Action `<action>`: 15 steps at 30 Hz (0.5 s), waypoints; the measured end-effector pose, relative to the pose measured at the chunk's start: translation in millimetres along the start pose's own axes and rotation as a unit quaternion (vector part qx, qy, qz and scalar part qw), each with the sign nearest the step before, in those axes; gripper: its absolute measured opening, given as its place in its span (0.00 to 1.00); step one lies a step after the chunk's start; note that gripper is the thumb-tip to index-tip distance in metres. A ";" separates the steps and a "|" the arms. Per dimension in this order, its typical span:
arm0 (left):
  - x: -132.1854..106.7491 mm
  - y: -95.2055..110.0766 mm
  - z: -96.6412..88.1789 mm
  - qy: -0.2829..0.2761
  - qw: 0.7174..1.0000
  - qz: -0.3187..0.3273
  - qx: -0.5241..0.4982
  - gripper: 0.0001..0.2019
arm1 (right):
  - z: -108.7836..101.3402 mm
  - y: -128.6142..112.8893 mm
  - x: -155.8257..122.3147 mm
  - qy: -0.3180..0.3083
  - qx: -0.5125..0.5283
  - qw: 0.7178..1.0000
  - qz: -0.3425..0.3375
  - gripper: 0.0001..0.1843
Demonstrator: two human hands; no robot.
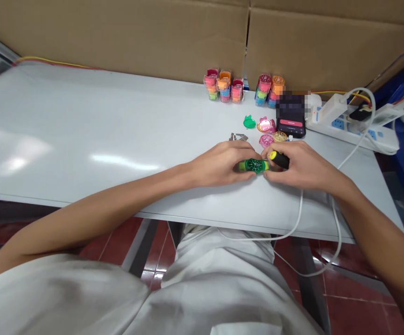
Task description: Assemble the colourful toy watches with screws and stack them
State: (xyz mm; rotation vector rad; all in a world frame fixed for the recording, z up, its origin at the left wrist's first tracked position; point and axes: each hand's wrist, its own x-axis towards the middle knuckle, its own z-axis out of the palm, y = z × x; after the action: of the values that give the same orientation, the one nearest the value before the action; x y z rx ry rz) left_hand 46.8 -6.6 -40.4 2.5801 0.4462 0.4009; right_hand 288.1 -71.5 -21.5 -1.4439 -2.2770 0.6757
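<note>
A wristwatch (255,166) with a dark green face and lime strap lies on the white table, between my two hands. My left hand (230,163) grips it from the left, thumb along the near edge and fingers along the far edge. In my right hand (294,163) is a screwdriver (279,159) with a black handle and yellow end cap, its tip side at the watch's right edge. The exact contact of the tip is hidden by my fingers. Just beyond my left hand lie several small metal strips (238,137).
Behind the watch are a green cover (249,122), a pink watch part (265,124) and pink and yellow dials (266,141). Stacked colourful watches (224,86) stand by the cardboard wall. A phone (291,116) leans near a power strip (353,130); a white cable (300,211) crosses the front edge.
</note>
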 end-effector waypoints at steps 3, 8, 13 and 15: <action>-0.2 1.4 1.4 -0.001 1.000 -0.010 0.023 0.17 | 0.3 0.2 0.4 -0.001 -0.012 1.000 0.003 0.07; -2.4 6.6 -5.9 -0.044 0.997 0.000 0.061 0.19 | -0.3 -1.2 1.0 0.002 -0.052 0.998 0.019 0.08; -5.6 6.6 -27.3 -0.124 0.991 0.012 0.051 0.19 | -0.7 -4.2 1.0 0.013 -0.051 0.998 0.040 0.12; -5.8 3.9 -30.2 -0.130 0.991 0.011 0.036 0.17 | -0.5 -5.3 1.0 0.018 -0.037 0.998 0.045 0.12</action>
State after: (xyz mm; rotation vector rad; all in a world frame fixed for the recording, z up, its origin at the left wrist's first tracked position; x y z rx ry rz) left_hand 31.7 0.5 -14.2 2.6610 0.3443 0.0524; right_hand 284.0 -72.5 -18.0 -1.5877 -2.2436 0.5919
